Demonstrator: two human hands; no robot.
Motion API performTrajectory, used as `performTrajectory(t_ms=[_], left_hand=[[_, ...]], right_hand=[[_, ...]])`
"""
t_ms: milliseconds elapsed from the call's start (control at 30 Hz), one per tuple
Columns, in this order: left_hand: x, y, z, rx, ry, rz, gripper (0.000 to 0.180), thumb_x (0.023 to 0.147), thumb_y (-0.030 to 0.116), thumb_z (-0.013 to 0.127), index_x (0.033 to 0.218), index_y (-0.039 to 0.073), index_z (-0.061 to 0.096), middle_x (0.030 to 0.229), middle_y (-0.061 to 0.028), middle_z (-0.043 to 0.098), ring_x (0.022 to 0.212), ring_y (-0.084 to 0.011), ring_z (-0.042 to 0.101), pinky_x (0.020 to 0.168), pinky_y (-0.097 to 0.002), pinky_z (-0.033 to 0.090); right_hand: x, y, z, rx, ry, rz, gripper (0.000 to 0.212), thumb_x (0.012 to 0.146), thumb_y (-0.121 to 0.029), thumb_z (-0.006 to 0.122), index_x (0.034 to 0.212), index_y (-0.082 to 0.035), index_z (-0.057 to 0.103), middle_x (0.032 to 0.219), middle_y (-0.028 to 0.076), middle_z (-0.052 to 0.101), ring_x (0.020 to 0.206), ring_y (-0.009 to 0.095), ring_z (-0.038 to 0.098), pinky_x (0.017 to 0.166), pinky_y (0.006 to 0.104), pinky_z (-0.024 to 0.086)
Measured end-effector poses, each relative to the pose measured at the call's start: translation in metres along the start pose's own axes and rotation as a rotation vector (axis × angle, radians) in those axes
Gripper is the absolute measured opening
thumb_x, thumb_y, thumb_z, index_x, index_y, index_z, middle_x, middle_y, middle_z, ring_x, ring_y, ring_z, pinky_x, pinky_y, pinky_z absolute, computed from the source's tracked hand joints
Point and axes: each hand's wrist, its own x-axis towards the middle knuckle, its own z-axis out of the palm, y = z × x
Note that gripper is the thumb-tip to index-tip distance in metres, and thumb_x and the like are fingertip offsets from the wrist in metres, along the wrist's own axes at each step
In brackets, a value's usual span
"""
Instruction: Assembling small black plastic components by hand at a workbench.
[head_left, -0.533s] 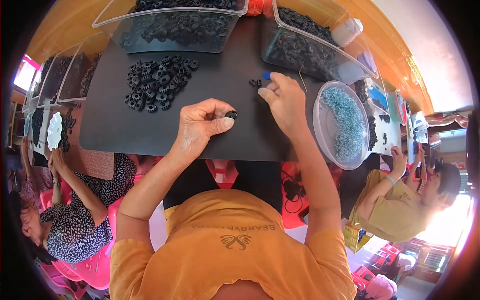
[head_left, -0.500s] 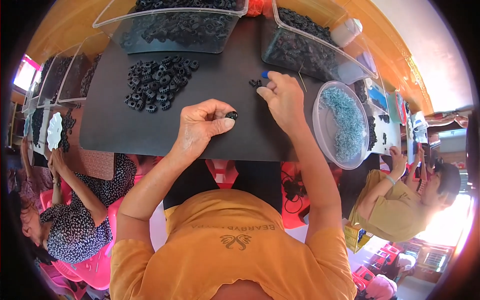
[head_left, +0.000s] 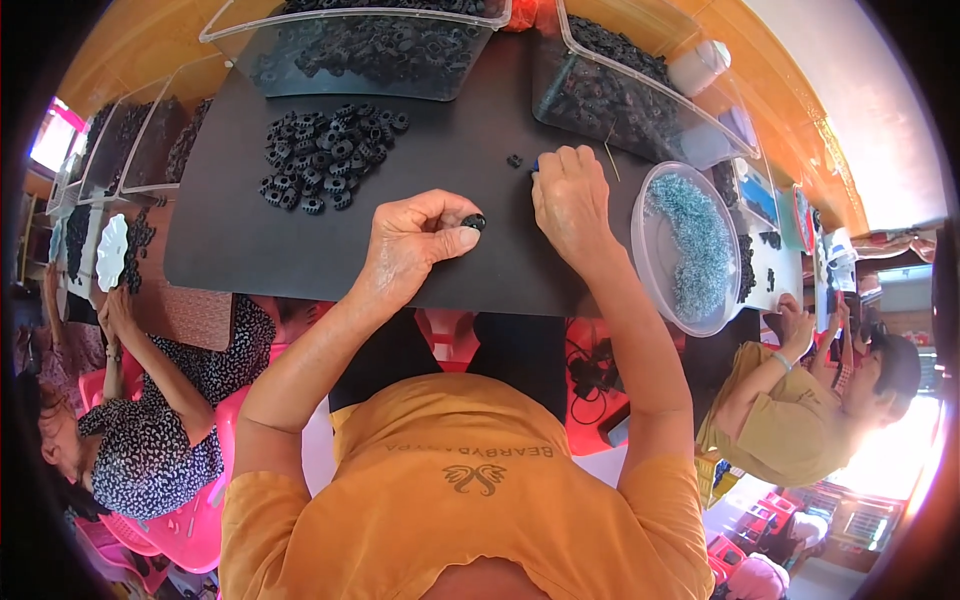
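My left hand pinches a small black plastic part between thumb and forefinger, above the near half of the dark table mat. To its right, my right hand is closed with the knuckles up. A small blue-ended thing sticks out beside its forefinger; the rest lies hidden in the fingers. Just left of that hand, a tiny black piece rests on the mat. Many black plastic parts lie heaped at the mat's left.
Clear bins full of black parts, a left one and a right one, line the far edge. A round clear tub of pale blue small pieces stands right. One person sits at left, another at right.
My right hand has drawn slightly nearer and turned its knuckles up, the blue-ended thing moving with it. Fewer tiny black pieces show beside it. My left hand still pinches its part.
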Motion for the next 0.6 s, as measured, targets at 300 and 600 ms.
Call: performTrajectory(t_ms=[300,600], left_hand=[[0.0,-0.001,0.002,0.017,-0.007,0.024,0.016,0.078,0.003,0.072,0.093,0.0,0.067,0.08,-0.0001,0.064,0.071,-0.0057,0.056,0.067,-0.0189,0.047],[-0.003,0.002,0.006,0.025,0.01,0.011,0.014,0.078,-0.002,0.069,0.092,0.0,0.067,0.078,0.0037,0.06,0.069,-0.0023,0.052,0.065,-0.0169,0.045]], right_hand=[[-0.01,0.003,-0.007,-0.07,0.001,-0.047,0.013,0.066,-0.003,0.064,0.075,-0.004,0.054,0.079,0.012,0.051,0.079,0.028,0.048,0.069,0.038,0.04],[-0.019,0.002,-0.013,0.126,-0.008,0.081,0.016,0.067,-0.005,0.068,0.078,-0.003,0.056,0.081,0.011,0.051,0.083,0.029,0.049,0.073,0.0391,0.042]])
